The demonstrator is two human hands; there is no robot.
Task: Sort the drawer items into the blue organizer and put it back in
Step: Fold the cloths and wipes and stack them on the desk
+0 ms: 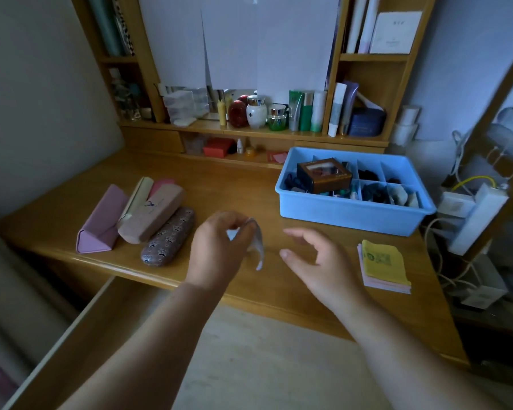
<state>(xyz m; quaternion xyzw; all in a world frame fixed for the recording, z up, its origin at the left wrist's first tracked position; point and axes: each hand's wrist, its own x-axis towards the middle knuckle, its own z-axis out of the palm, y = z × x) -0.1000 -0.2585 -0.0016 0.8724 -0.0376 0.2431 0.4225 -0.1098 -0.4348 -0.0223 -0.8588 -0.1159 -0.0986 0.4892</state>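
Note:
The blue organizer [350,213] stands on the wooden desk at the right, its compartments filled with small dark items and a brown box [323,175] lying on top. My left hand [219,250] hovers over the desk's front middle and pinches a small white slip of paper [258,244] that hangs down from the fingers. My right hand [317,261] is beside it, fingers loosely spread, holding nothing. The open drawer [80,335] shows below the desk edge at the lower left, its inside looks bare.
Several glasses cases [148,220] lie on the desk at the left, pink, beige and patterned brown. A stack of yellow and pink papers [384,266] lies at the right front. Cosmetic jars and tubes [279,113] line the back shelf. Power strips and cables [471,214] crowd the right edge.

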